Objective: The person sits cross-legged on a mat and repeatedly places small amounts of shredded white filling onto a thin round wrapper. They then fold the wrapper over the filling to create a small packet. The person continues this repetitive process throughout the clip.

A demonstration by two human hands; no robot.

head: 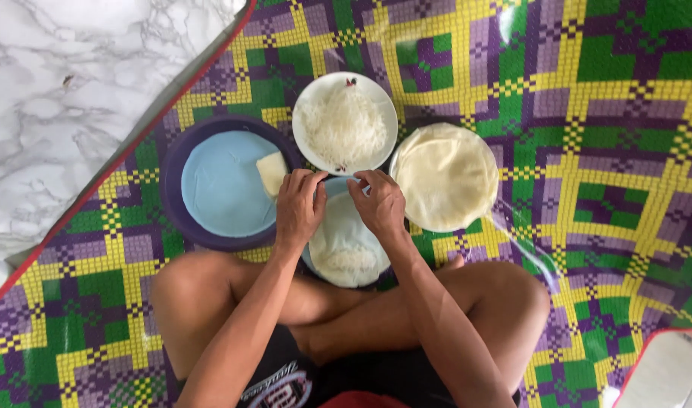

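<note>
1. Woven plastic mat (603,151): checked in purple, green and yellow, red-edged, with open room at 3 o'clock; marble floor (58,98) lies at 10 o'clock.
2. Purple basin (173,162), at 9 o'clock of the hands: round, holding a smooth pale-blue disc (221,185) and a small folded roll (271,172).
3. Stack of thin cream wrappers (445,175), at 3 o'clock: round and matte.
4. White plate (309,102), at 12 o'clock: heaped with shredded white filling (343,125).
5. Soft wrapper (346,242), on a blue plate (334,183) before the crossed legs: pale, filling at its 6 o'clock end.
6. Left hand (299,208) and right hand (380,204): fingers curled, pinching the wrapper's 12 o'clock edge.
</note>
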